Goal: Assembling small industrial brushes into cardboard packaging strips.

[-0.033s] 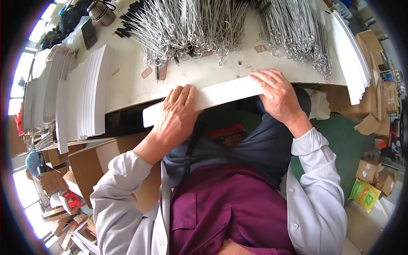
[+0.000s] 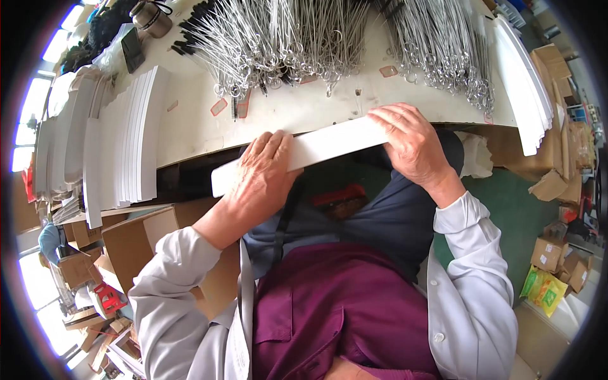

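Observation:
A long, narrow white carton (image 2: 335, 140) is held at a slant across the front edge of the table, its right end higher in the picture. My left hand (image 2: 263, 171) is closed over its left part, fingers on the far edge. Around the right end, my right hand (image 2: 410, 142) is closed, with the fingers on top; its thumb is mostly hidden. Beyond them on the table lie heaps of thin wire brushes (image 2: 278, 44) with ring ends and some black bristles. Whether the carton is folded flat cannot be made out.
White cartons stand in a row at the left (image 2: 142, 136); more white strips (image 2: 522, 88) stack at the right table edge. A steel flask (image 2: 152, 19) stands far left. Cardboard boxes (image 2: 136, 244) sit below left. Small red-edged labels (image 2: 218, 107) lie on the pale tabletop (image 2: 190, 136).
My left hand and forearm have shifted slightly left and toward me along the carton. My right fingers have moved slightly left over its end. Both hands keep hold.

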Action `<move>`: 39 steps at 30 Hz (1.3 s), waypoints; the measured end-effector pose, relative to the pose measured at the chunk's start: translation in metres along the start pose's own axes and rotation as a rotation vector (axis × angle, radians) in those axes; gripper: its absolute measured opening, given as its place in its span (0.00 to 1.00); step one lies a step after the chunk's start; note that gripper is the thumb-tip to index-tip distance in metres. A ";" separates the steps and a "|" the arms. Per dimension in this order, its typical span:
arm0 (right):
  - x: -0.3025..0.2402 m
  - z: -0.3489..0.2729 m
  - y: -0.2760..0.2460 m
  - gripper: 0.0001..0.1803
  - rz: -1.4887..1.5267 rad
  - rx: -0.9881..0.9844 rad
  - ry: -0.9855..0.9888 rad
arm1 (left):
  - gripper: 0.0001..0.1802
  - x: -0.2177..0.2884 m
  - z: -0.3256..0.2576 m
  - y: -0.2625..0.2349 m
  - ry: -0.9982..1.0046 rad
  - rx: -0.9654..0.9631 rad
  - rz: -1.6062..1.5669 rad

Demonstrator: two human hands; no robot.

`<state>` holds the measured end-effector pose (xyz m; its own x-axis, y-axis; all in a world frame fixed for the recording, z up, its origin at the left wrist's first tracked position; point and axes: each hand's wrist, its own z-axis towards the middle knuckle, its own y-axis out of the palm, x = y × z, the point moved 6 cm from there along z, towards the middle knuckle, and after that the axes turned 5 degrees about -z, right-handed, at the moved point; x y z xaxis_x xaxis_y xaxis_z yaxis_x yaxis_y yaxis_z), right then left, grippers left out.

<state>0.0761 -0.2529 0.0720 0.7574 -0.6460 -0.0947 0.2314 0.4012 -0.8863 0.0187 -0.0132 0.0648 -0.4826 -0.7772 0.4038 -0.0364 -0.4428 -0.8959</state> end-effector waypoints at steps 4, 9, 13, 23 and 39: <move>-0.039 0.017 -0.009 0.18 0.137 0.037 -0.111 | 0.36 0.016 0.003 -0.014 -0.041 -0.211 -0.255; -0.066 0.026 0.007 0.25 0.220 -0.005 -0.114 | 0.32 0.006 0.019 0.012 -0.304 -0.406 -0.458; -0.042 0.015 -0.017 0.30 0.225 0.136 0.156 | 0.31 -0.005 0.005 0.012 -0.399 -0.212 -0.350; -0.059 -0.025 0.021 0.22 0.456 0.296 0.345 | 0.29 -0.001 -0.009 0.037 -0.466 -0.169 -0.380; -0.077 -0.041 0.074 0.10 1.023 0.006 0.727 | 0.36 0.010 -0.008 0.065 -0.462 -0.084 -0.523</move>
<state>0.0095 -0.1996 -0.0051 0.0804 -0.2447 -0.9663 -0.2587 0.9311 -0.2573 0.0051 -0.0461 0.0095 0.0370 -0.5900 0.8066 -0.2389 -0.7889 -0.5661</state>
